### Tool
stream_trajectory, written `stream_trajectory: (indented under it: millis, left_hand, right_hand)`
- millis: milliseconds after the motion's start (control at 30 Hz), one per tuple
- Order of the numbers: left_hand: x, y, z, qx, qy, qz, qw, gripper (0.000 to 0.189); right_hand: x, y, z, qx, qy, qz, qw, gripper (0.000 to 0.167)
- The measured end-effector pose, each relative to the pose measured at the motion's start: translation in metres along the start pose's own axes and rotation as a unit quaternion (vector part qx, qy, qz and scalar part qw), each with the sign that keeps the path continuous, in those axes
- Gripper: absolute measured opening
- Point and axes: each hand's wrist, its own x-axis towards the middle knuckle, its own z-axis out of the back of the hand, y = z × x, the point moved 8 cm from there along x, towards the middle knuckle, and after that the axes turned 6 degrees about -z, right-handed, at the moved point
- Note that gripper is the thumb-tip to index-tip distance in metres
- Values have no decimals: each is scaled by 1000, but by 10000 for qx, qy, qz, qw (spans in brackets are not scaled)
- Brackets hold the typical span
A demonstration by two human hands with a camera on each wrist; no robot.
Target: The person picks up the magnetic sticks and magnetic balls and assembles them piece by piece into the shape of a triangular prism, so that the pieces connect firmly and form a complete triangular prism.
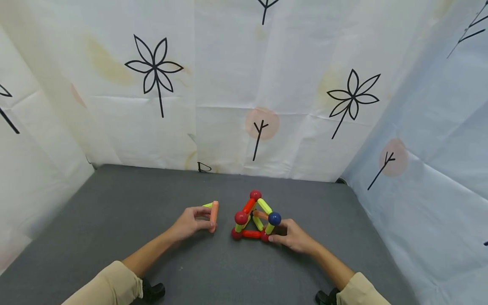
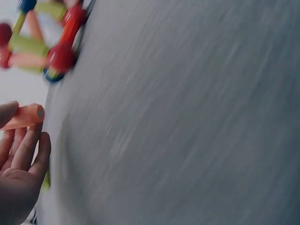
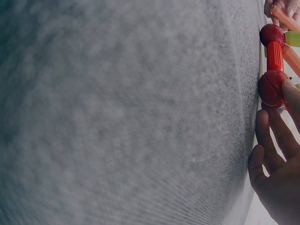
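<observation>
My left hand (image 1: 193,222) pinches an orange magnetic rod (image 1: 214,215), held nearly upright between thumb and fingers. The rod's round end shows in the left wrist view. A yellow-green rod (image 1: 207,205) lies just behind that hand, partly hidden. To the right, a frame of magnetic balls and rods stands on the table, with a red ball (image 1: 241,217), a blue ball (image 1: 274,218) and a red rod (image 1: 251,234) in it. My right hand (image 1: 293,237) grips the frame's lower right red ball (image 3: 273,88), thumb on its near side. Fingers behind it are partly hidden.
The dark grey tabletop (image 1: 114,220) lies under both hands. White cloth (image 1: 225,84) with printed plants rises behind it, and bluish-white cloth (image 1: 431,127) along the right. A black wrist strap (image 1: 152,291) sits at my left cuff.
</observation>
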Motion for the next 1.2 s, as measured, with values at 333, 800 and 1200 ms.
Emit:
stream_trajectory:
  millis: [333, 800, 1200]
  left_hand:
    - [-16, -11, -74, -1368, 781, -349, 9869, 48]
    - [-18, -21, -107, -1128, -852, -333, 9894, 40]
    - [-16, -17, -116, -1810, -1700, 529, 9672, 38]
  right_hand:
    - [2, -1, -2, -28, 21, -91, 10000, 27]
    - [3, 2, -5, -115, -98, -215, 9997, 27]
    - [5, 7, -8, -240, -267, -101, 9993, 23]
